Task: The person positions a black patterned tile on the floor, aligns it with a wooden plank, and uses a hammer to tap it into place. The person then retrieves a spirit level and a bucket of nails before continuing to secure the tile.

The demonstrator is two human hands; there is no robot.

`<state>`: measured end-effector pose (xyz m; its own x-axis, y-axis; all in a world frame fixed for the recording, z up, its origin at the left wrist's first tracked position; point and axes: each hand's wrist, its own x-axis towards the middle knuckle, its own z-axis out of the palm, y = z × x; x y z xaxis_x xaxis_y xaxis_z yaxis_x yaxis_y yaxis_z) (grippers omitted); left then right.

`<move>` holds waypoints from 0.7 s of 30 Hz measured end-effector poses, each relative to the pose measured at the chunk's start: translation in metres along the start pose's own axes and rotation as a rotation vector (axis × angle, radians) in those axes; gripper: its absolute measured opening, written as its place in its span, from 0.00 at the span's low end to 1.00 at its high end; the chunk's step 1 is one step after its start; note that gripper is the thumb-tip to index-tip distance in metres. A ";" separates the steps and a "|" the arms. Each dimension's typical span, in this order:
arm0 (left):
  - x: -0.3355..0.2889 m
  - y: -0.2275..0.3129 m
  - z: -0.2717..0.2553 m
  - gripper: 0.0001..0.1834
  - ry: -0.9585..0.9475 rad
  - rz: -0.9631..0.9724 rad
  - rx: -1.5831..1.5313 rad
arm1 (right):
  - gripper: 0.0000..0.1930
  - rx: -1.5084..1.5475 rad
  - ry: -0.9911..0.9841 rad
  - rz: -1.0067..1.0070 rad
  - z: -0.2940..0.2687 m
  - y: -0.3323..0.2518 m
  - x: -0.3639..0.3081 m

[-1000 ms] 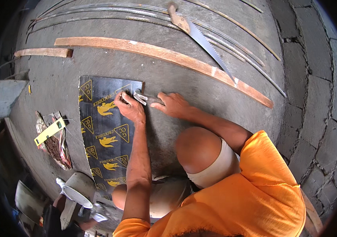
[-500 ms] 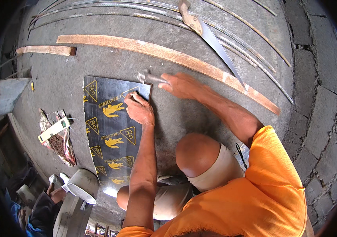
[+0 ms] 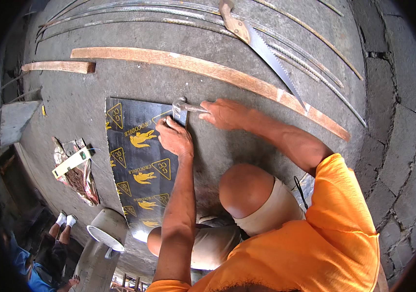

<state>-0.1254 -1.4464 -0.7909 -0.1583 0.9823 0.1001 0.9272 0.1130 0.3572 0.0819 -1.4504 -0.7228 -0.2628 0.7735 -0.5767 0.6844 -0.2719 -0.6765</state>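
Your right hand (image 3: 227,115) wraps around the hammer (image 3: 193,108), its head at a far corner of the black board (image 3: 142,155) on the floor (image 3: 135,83). Your left hand (image 3: 176,138) bends its fingers there, maybe steadying it; I can't tell if they pinch anything.

Looks like a building site from where I stand: bare concrete floor (image 3: 135,85), rough grey blocks (image 3: 400,87) alongside, ribbed steel bars (image 3: 321,78), a timber strip (image 3: 208,69), a handsaw (image 3: 270,58).
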 end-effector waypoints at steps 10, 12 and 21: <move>0.000 -0.001 0.002 0.14 0.016 0.011 0.000 | 0.29 0.315 0.239 0.060 0.021 0.014 -0.042; -0.001 -0.002 0.003 0.14 0.014 -0.016 -0.014 | 0.28 0.330 0.233 0.071 0.035 0.007 -0.051; -0.001 -0.007 -0.002 0.12 -0.026 0.106 -0.223 | 0.30 0.063 0.032 0.121 0.057 -0.008 -0.035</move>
<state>-0.1327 -1.4483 -0.7918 -0.0528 0.9908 0.1245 0.8397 -0.0235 0.5426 0.0469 -1.5080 -0.7226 -0.1584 0.7508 -0.6412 0.6654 -0.3986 -0.6311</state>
